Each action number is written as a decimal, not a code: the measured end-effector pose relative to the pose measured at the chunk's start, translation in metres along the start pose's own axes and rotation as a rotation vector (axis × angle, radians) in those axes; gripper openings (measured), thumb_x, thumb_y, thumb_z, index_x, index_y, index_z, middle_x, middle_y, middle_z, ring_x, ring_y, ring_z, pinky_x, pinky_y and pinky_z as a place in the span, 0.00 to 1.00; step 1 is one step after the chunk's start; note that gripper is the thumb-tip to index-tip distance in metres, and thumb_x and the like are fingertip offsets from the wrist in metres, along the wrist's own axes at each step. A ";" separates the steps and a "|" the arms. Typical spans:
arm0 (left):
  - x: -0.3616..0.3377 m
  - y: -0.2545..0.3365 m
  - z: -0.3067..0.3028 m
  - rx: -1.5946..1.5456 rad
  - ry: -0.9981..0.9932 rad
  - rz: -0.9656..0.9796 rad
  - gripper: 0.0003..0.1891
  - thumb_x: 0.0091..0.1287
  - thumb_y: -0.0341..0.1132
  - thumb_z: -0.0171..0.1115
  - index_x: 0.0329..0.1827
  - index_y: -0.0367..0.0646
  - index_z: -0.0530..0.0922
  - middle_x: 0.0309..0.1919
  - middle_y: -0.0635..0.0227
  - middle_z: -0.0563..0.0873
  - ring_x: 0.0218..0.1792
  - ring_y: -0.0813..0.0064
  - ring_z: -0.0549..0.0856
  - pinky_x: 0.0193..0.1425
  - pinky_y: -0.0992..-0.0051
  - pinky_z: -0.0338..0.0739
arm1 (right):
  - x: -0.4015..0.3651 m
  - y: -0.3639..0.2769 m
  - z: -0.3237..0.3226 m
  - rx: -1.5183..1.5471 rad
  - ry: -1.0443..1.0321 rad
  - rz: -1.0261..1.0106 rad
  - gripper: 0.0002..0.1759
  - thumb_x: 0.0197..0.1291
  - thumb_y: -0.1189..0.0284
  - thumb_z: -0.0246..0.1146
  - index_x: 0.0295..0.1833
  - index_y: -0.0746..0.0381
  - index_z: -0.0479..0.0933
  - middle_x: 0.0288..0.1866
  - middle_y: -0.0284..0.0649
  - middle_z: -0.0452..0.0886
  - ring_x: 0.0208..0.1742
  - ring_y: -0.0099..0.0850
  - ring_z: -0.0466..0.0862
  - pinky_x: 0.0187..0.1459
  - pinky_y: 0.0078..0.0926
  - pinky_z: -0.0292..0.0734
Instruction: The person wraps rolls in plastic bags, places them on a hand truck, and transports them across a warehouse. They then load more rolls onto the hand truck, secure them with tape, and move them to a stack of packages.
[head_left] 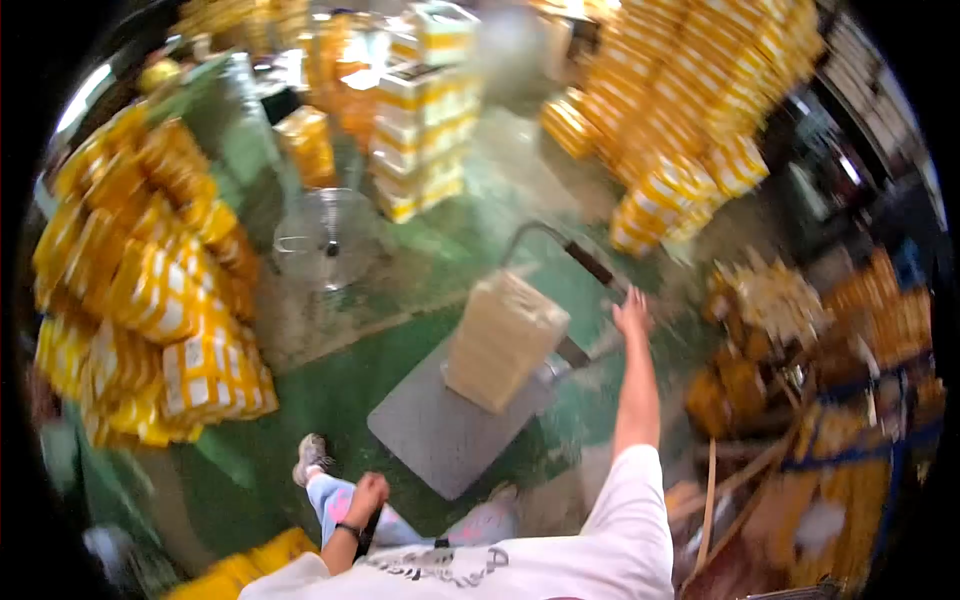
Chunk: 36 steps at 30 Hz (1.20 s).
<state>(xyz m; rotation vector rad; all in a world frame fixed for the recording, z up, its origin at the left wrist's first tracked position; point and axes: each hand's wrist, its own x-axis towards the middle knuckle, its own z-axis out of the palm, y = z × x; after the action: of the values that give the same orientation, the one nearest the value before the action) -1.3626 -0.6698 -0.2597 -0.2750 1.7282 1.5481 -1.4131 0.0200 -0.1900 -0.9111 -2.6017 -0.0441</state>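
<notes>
My right arm stretches forward, and my right hand (632,314) is at the end of the curved handle (588,263) of a grey platform trolley (455,440). Its fingers look extended; blur hides whether they touch the handle. A beige box-shaped stack (505,340) stands on the trolley's deck, near the handle side. My left hand (370,495) is closed in front of my body, above my leg, with a dark strap-like strip just below it. What it holds, if anything, I cannot make out.
Yellow-and-white wrapped parcels (165,300) are piled at left, with another tall pile (690,100) at back right. Stacked white boxes with yellow tape (425,135) stand behind a round clear-looking object (330,240). Wooden strips and brown clutter (765,400) lie at right.
</notes>
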 end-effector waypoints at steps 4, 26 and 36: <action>-0.093 -0.066 0.056 0.065 0.021 -0.429 0.09 0.65 0.37 0.54 0.39 0.40 0.76 0.30 0.67 0.82 0.30 0.79 0.81 0.32 0.78 0.76 | 0.055 0.077 0.058 0.108 -0.136 0.008 0.22 0.54 0.67 0.57 0.56 0.56 0.69 0.50 0.47 0.75 0.52 0.46 0.75 0.49 0.45 0.72; -0.187 -0.089 0.243 0.058 0.118 0.041 0.07 0.65 0.34 0.53 0.39 0.39 0.75 0.27 0.72 0.79 0.28 0.83 0.77 0.33 0.79 0.74 | -0.171 -0.043 -0.029 1.285 -0.536 0.715 0.15 0.51 0.64 0.67 0.23 0.62 0.71 0.18 0.34 0.71 0.15 0.26 0.70 0.17 0.27 0.65; -0.227 -0.082 0.193 -0.203 0.309 0.178 0.09 0.65 0.35 0.54 0.43 0.40 0.75 0.29 0.71 0.81 0.29 0.81 0.79 0.34 0.81 0.75 | -0.229 -0.241 -0.007 1.845 -0.476 0.953 0.11 0.57 0.75 0.60 0.23 0.61 0.68 0.18 0.35 0.70 0.18 0.26 0.70 0.23 0.26 0.71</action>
<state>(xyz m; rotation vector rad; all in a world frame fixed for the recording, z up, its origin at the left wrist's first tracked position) -1.0823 -0.5873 -0.1602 -0.4964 1.8716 1.8959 -1.3933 -0.3076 -0.2443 -1.0774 -1.0570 2.3741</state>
